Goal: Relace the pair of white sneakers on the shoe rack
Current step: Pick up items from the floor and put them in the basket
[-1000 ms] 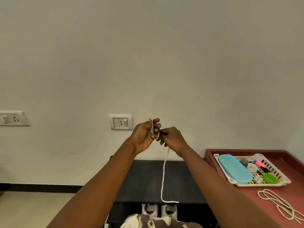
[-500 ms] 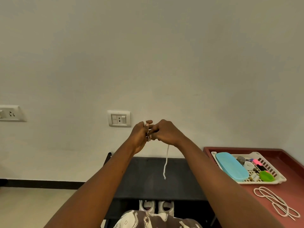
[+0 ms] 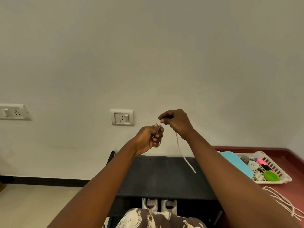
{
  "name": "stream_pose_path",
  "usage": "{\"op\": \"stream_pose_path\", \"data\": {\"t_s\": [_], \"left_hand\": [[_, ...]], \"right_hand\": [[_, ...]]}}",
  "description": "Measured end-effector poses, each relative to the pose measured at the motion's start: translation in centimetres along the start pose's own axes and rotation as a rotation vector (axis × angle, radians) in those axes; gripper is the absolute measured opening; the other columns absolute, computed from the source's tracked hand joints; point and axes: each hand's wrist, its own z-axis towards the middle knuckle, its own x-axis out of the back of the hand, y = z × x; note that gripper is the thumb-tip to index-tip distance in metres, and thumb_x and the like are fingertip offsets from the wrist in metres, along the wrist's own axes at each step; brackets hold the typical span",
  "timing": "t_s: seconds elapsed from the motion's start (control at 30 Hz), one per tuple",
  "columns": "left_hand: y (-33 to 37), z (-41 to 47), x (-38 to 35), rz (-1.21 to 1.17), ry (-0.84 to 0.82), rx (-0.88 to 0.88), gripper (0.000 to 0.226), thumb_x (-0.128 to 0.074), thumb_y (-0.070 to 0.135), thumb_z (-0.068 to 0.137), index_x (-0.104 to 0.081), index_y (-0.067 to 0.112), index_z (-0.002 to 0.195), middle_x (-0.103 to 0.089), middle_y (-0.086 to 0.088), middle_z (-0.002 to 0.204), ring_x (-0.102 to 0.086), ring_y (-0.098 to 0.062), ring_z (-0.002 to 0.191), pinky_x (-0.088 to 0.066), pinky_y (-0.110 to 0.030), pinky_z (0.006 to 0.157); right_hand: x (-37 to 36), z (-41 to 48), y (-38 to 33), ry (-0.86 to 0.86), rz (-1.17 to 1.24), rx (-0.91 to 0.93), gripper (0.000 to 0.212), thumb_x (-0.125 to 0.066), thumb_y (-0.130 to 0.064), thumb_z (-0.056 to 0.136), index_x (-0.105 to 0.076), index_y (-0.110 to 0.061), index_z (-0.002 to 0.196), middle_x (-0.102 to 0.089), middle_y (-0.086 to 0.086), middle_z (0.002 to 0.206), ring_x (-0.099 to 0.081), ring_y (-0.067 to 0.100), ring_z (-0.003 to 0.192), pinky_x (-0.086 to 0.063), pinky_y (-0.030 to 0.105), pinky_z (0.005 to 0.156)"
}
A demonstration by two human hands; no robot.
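Both hands are raised in front of the wall, above the black shoe rack (image 3: 164, 176). My left hand (image 3: 148, 139) has its fingers curled around a wound bundle of white shoelace (image 3: 184, 155). My right hand (image 3: 176, 121) pinches the same lace slightly higher and to the right. The free end hangs down between my forearms over the rack top. A pair of white sneakers (image 3: 159, 205) stands on the lower shelf, partly hidden by the rack top and my patterned clothing.
A dark red table (image 3: 292, 158) at the right carries a white basket (image 3: 287, 179) with a blue lid, a green cap and small items. A second loose white lace (image 3: 286, 201) lies on that table. Two wall sockets (image 3: 122, 117) are behind my hands.
My hands, pressed together half a second ago, have drawn apart: the right rose and moved right, the left dropped slightly. The hanging end of the lace is shorter than a second ago and swings right.
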Motion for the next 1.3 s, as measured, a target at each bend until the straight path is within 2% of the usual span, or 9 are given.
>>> {"op": "stream_pose_path", "data": {"t_s": [0.23, 0.47, 0.6, 0.7, 0.8, 0.93, 1.03, 1.17, 1.3], "left_hand": [[0.6, -0.3, -0.1, -0.248, 0.01, -0.075, 0.029, -0.027, 0.015, 0.102, -0.051, 0.006, 0.089, -0.043, -0.001, 0.062, -0.038, -0.008, 0.048, -0.033, -0.018, 0.044], [0.6, 0.2, 0.7, -0.388, 0.187, -0.201, 0.031, -0.029, 0.011, 0.102, -0.059, 0.004, 0.106, -0.06, -0.003, 0.079, -0.054, -0.009, 0.067, -0.047, -0.018, 0.055], [0.6, 0.4, 0.7, -0.402, 0.288, -0.227, 0.029, -0.031, 0.007, 0.102, -0.061, 0.006, 0.101, -0.061, -0.005, 0.085, -0.057, -0.014, 0.077, -0.049, -0.026, 0.076], [0.5, 0.2, 0.7, -0.335, 0.335, -0.222, 0.03, -0.032, 0.009, 0.102, -0.061, 0.006, 0.101, -0.061, -0.005, 0.086, -0.058, -0.016, 0.081, -0.048, -0.033, 0.081], [0.2, -0.1, 0.6, -0.097, 0.35, -0.193, 0.032, -0.029, 0.008, 0.102, -0.057, 0.001, 0.113, -0.061, -0.007, 0.085, -0.058, -0.017, 0.079, -0.048, -0.031, 0.074], [-0.5, -0.2, 0.3, 0.183, 0.331, -0.155, 0.034, -0.03, 0.016, 0.103, -0.062, 0.009, 0.096, -0.061, -0.011, 0.083, -0.055, -0.022, 0.08, -0.042, -0.034, 0.078], [-0.4, -0.3, 0.2, 0.174, 0.32, -0.109, 0.032, -0.03, 0.012, 0.102, -0.06, 0.009, 0.091, -0.063, -0.011, 0.087, -0.06, -0.024, 0.087, -0.046, -0.038, 0.085], [-0.5, -0.6, -0.1, 0.16, 0.242, -0.044, 0.036, -0.026, 0.003, 0.098, -0.061, 0.008, 0.089, -0.056, -0.008, 0.074, -0.053, -0.019, 0.069, -0.046, -0.035, 0.079], [-0.9, -0.6, -0.3, 0.111, 0.194, -0.026, 0.036, -0.027, 0.013, 0.103, -0.059, 0.006, 0.088, -0.043, -0.005, 0.065, -0.042, -0.014, 0.06, -0.048, -0.034, 0.076]], "right_hand": [[-2.1, -1.7, 2.7, 0.035, 0.279, -0.236, 0.015, -0.06, -0.004, 0.087, -0.07, -0.006, 0.098, -0.068, 0.008, 0.082, -0.062, 0.016, 0.067, -0.05, 0.023, 0.061], [-3.4, -2.9, 2.6, -0.162, -0.029, -0.219, 0.019, -0.058, -0.006, 0.088, -0.072, -0.004, 0.1, -0.071, 0.009, 0.089, -0.055, 0.009, 0.063, -0.043, 0.017, 0.056], [-3.5, -2.9, 1.8, -0.288, -0.234, -0.139, 0.021, -0.058, -0.005, 0.087, -0.072, -0.003, 0.102, -0.071, 0.009, 0.099, -0.053, 0.006, 0.061, -0.041, 0.013, 0.057], [-3.2, -2.8, 1.1, -0.3, -0.302, -0.106, 0.019, -0.061, -0.005, 0.084, -0.073, -0.002, 0.099, -0.071, 0.01, 0.101, -0.054, 0.009, 0.066, -0.044, 0.021, 0.067], [-2.6, -2.5, 0.0, -0.288, -0.275, -0.087, 0.017, -0.063, -0.002, 0.08, -0.073, -0.002, 0.093, -0.071, 0.01, 0.093, -0.054, 0.007, 0.062, -0.044, 0.017, 0.062], [-1.7, -1.8, -1.2, -0.251, -0.216, -0.053, 0.015, -0.064, -0.002, 0.08, -0.073, -0.001, 0.092, -0.067, 0.011, 0.083, -0.054, 0.009, 0.062, -0.04, 0.014, 0.059], [-1.4, -1.4, -1.6, -0.231, -0.217, -0.018, 0.016, -0.064, -0.004, 0.082, -0.072, -0.001, 0.095, -0.068, 0.01, 0.086, -0.054, 0.007, 0.062, -0.04, 0.014, 0.059], [-0.7, -0.8, -1.7, -0.143, -0.169, 0.02, 0.015, -0.064, -0.002, 0.081, -0.073, -0.003, 0.093, -0.068, 0.006, 0.085, -0.055, 0.006, 0.065, -0.043, 0.014, 0.062], [-0.4, -0.4, -1.1, -0.076, -0.1, 0.007, 0.015, -0.065, -0.003, 0.083, -0.073, -0.004, 0.095, -0.067, 0.002, 0.083, -0.056, 0.003, 0.066, -0.042, 0.012, 0.062]]}}
